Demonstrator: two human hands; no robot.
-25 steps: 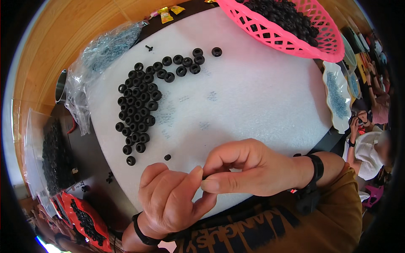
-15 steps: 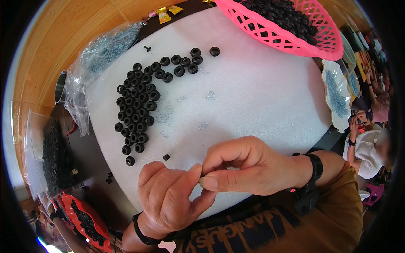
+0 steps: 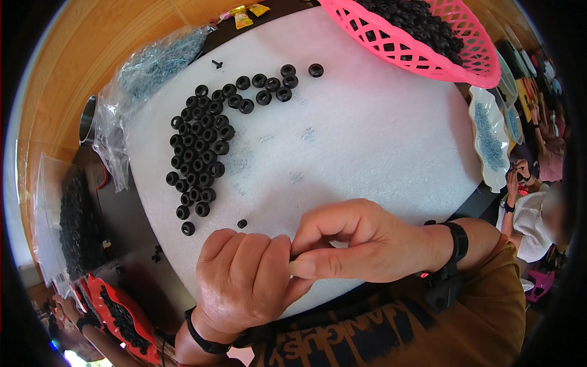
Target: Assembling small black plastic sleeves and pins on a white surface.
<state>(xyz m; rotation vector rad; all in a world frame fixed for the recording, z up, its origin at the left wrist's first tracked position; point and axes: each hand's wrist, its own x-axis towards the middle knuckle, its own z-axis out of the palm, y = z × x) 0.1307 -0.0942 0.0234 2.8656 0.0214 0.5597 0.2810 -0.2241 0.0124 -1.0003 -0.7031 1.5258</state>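
Observation:
My left hand (image 3: 243,275) and my right hand (image 3: 358,244) meet fingertip to fingertip over the near edge of a white foam sheet (image 3: 367,140). Both are closed in a pinch. A dark sliver shows between the tips, but the fingers hide what it belongs to. Just beyond my left knuckles lies one small black piece (image 3: 242,224). Farther off to the left, many black ring-shaped parts (image 3: 199,137) sit in a loose cluster that trails off to the right.
A pink lattice basket (image 3: 391,52) of black parts stands at the far right. Below it is a white dish (image 3: 502,165) of pale blue bits. A clear plastic bag (image 3: 116,116) and a red tray (image 3: 147,327) are on the left. Other people work on both sides.
My left fingers have curled in more tightly, with the knuckles turned up, against the right fingertips. My right hand has barely moved. The whole view has shifted slightly.

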